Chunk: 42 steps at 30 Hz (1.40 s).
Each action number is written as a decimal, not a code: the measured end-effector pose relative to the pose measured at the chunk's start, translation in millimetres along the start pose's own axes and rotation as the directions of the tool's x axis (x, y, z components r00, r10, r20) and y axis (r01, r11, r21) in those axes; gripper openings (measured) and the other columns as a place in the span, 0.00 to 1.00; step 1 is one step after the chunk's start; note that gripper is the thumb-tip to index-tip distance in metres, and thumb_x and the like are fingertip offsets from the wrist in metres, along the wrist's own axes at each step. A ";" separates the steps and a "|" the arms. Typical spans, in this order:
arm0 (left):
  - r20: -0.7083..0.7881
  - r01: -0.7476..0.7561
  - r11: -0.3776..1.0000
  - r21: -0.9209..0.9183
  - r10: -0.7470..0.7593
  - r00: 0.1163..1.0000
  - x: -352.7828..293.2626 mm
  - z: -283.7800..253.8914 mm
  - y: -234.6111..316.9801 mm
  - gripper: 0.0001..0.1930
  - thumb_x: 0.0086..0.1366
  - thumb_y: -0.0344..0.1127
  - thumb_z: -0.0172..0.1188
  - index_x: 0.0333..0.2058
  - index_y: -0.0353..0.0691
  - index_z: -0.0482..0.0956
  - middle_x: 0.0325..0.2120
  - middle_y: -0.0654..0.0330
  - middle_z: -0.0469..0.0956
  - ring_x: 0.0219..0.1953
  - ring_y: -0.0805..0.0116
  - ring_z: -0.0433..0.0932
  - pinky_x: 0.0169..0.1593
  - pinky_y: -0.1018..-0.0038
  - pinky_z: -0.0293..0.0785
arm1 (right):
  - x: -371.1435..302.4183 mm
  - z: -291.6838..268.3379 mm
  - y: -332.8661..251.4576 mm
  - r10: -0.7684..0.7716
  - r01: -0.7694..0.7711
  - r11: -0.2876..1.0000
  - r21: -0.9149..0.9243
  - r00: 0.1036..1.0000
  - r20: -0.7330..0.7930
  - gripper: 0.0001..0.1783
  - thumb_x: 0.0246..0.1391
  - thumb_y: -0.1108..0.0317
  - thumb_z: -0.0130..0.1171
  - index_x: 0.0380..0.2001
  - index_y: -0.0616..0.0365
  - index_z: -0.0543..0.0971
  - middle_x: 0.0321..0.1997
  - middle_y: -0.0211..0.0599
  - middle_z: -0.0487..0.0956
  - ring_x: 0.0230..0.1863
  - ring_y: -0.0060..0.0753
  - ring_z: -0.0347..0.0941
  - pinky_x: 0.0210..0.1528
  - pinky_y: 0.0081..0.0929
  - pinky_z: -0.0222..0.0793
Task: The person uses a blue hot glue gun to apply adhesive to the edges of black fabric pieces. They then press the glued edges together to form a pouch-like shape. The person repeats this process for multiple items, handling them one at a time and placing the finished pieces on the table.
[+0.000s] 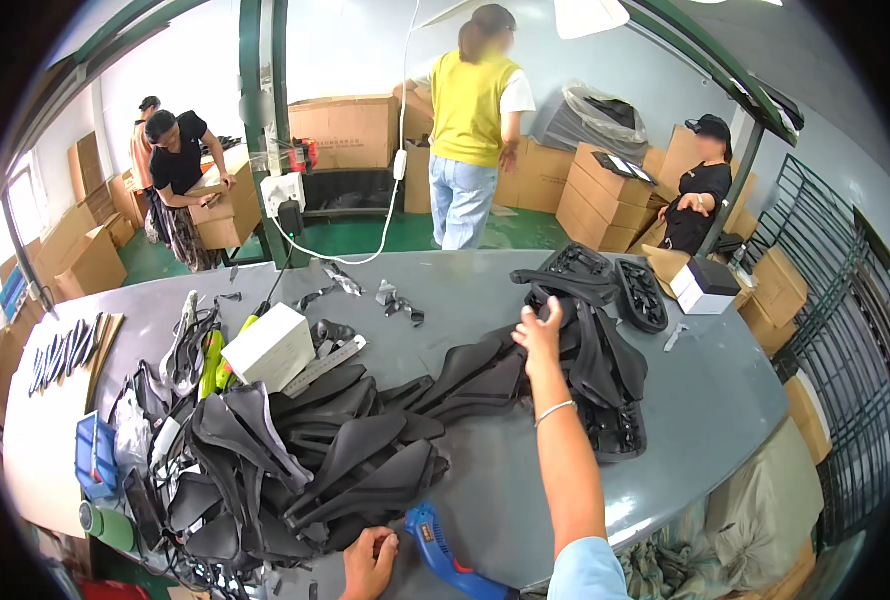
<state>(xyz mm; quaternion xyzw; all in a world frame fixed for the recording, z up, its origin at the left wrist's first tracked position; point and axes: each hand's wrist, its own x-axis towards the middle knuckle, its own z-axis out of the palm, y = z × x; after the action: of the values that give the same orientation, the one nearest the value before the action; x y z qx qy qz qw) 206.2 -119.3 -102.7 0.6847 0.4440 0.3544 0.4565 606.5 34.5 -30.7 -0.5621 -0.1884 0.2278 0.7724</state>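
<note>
Grey worktable [725, 400], curved far edge. Right hand [538, 333] is extended out to the middle of the table toward its far edge, fingers curled closed around the top of a black saddle piece [565, 330]. That piece belongs to a stack of black saddle shells [605, 350] lying right of centre; its long axis runs roughly from the far edge toward the near edge, gripped end pointing away from the person. Thin bracelet on the right wrist. Left hand [368, 563] is at the near edge, fingers bent downward, fingertips resting on the near margin of a large pile of black saddle covers [315, 450] spread over the left half of the table; whether it pinches anything cannot be told. Blue-handled tool [443, 552] lies just beside the left hand, handle running toward the near-right edge. White box [268, 346] sits behind the pile, with a yellow-green tool [211, 362] at its left.
</note>
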 end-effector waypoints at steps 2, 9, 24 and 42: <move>0.011 -0.019 1.000 -0.003 0.019 1.000 2.7 3.0 0.5 0.04 0.61 0.28 0.55 0.32 0.32 0.73 0.22 0.58 0.78 0.22 0.74 0.77 0.29 0.79 0.73 | 29.0 -22.6 -9.4 -0.016 0.018 0.999 0.040 0.999 -0.052 0.39 0.53 0.66 0.57 0.64 0.43 0.49 0.39 0.37 0.66 0.32 0.30 0.68 0.33 0.29 0.72; 0.037 -0.013 0.995 0.099 0.009 0.999 3.3 -5.3 18.2 0.08 0.63 0.35 0.54 0.34 0.36 0.75 0.24 0.53 0.77 0.26 0.60 0.77 0.33 0.70 0.72 | 88.0 -24.9 -10.2 0.149 -0.185 0.943 0.278 0.978 0.143 0.37 0.56 0.56 0.56 0.64 0.37 0.50 0.64 0.60 0.51 0.59 0.60 0.58 0.54 0.49 0.64; 0.049 -0.001 0.997 0.077 -0.003 0.999 2.9 -7.2 28.6 0.08 0.62 0.34 0.53 0.33 0.35 0.75 0.24 0.52 0.77 0.25 0.60 0.78 0.32 0.70 0.72 | 84.5 -4.7 -1.8 -0.120 0.142 0.978 0.154 0.983 -0.141 0.17 0.53 0.63 0.58 0.45 0.56 0.72 0.40 0.32 0.72 0.37 0.26 0.67 0.41 0.27 0.67; 0.051 0.053 0.792 -0.609 -0.027 0.998 -16.6 12.6 58.6 0.27 0.66 0.46 0.51 0.59 0.40 0.57 0.49 0.53 0.69 0.48 0.64 0.70 0.50 0.70 0.68 | -311.1 -38.3 -25.9 -0.481 0.965 0.250 -0.082 0.197 0.854 0.23 0.47 0.70 0.63 0.47 0.63 0.70 0.45 0.44 0.75 0.43 0.41 0.73 0.43 0.34 0.70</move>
<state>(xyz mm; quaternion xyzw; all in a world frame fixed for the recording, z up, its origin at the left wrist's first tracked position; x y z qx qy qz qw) 228.2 -149.8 -53.2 0.4986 0.3116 0.4551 0.6688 374.3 -177.7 -28.2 -0.4670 -0.7809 -0.0947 0.4039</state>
